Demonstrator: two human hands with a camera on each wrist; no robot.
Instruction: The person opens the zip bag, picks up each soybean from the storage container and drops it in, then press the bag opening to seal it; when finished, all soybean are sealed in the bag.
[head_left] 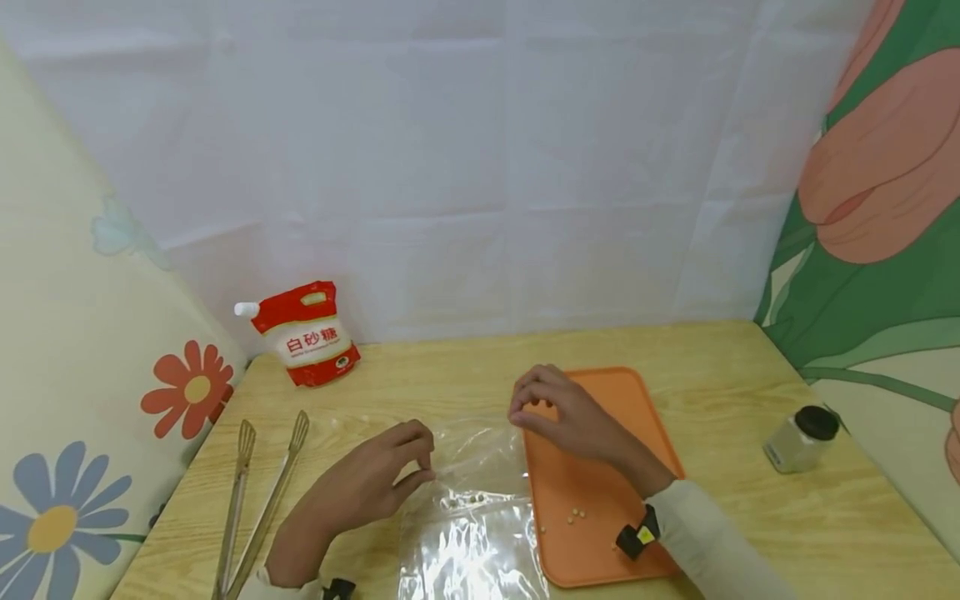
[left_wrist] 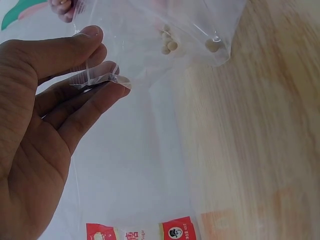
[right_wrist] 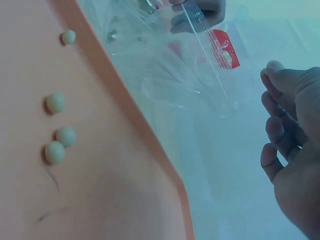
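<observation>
The left hand [head_left: 375, 475] pinches the lip of a clear plastic bag [head_left: 472, 554], its thumb on one side and fingertips curled at the other, so the mouth gapes. The film is thin, glossy and crinkled, with fine parallel ridges along its edge, and throws back bright streaks where it lies flat on the worktop [head_left: 712, 408], a pale wood-grain surface. Several small, smooth beige balls sit inside, near the fold.

The right hand [head_left: 562, 412] hangs beside the mouth of the bag, thumb and index fingertips pressed together and the other fingers bent; they seem to grasp one more pale ball, though it is mostly hidden. Below lies a flat orange tray [head_left: 622, 390] with rounded corners and a raised rim, carrying matte round balls [right_wrist: 55, 152], two of them touching.

To the left, slim metal tongs [head_left: 237, 492] with slotted ends lie spread in a V. Behind them leans a soft red-and-white pouch [head_left: 303, 333] with a white spout. At the right stands a squat clear jar [head_left: 797, 446] with a black lid
</observation>
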